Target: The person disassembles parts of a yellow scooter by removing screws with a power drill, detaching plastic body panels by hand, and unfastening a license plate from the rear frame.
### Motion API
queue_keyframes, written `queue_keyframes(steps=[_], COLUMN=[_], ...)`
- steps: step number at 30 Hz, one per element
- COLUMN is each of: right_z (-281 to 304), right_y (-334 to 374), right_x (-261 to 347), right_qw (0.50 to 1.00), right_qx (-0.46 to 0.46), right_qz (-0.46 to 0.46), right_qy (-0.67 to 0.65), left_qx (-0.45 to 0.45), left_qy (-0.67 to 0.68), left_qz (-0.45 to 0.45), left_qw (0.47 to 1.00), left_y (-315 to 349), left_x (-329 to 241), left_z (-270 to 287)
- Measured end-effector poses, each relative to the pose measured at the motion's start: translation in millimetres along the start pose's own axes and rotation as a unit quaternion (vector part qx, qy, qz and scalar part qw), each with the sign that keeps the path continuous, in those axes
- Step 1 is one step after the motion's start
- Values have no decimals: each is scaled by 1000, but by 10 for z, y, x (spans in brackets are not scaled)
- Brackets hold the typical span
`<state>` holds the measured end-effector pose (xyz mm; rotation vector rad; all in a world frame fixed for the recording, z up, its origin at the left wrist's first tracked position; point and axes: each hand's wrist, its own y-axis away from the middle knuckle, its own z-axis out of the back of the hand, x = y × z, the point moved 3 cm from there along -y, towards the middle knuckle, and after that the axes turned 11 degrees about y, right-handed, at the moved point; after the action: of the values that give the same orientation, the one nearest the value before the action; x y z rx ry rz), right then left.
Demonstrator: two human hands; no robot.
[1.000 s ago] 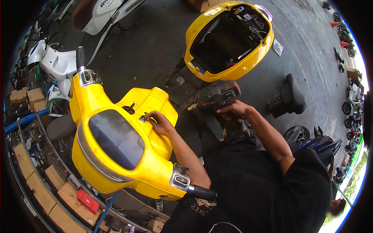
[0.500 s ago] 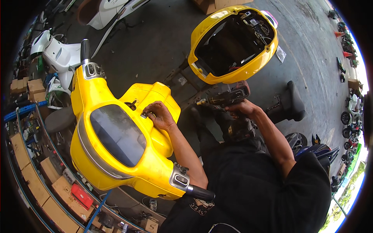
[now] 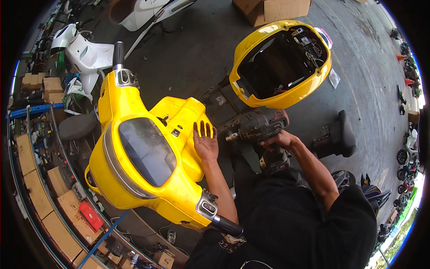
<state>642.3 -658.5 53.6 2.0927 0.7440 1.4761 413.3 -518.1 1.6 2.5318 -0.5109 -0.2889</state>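
Your right hand clamps the drill; your splayed, empty left hand meets the scooter, its seat apparently still off, beside it.

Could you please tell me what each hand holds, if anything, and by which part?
The right hand holds the power drill by its handle; the open left hand holds nothing.

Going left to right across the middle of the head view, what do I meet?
Dark rounded pad → dark screen on the yellow scooter front → open left hand → power drill, gripped by the right hand → black seat → small black wheel.
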Motion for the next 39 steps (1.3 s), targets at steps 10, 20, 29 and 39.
queue_keyframes(steps=[10, 20, 29, 39], right_z=[-182, 553, 2041, 1972], right_y=[-183, -1227, -2859, -4516], right_x=[-265, -1926, -4013, -4302], right_qw=[831, 777, 833, 730], right_qx=[166, -38, -225, -230], right_qz=[180, 3, -139, 157], right_qy=[499, 628, 486, 624], left_qx=[-134, -343, -474, -466], left_qy=[44, -70, -202, -224], left_qz=[-50, -211, -386, -454], left_qw=[989, 913, 765, 725], left_y=[945, 1310, 1641, 1334], left_x=[837, -37, -1040, -1763], left_z=[201, 1784, 2616, 3900])
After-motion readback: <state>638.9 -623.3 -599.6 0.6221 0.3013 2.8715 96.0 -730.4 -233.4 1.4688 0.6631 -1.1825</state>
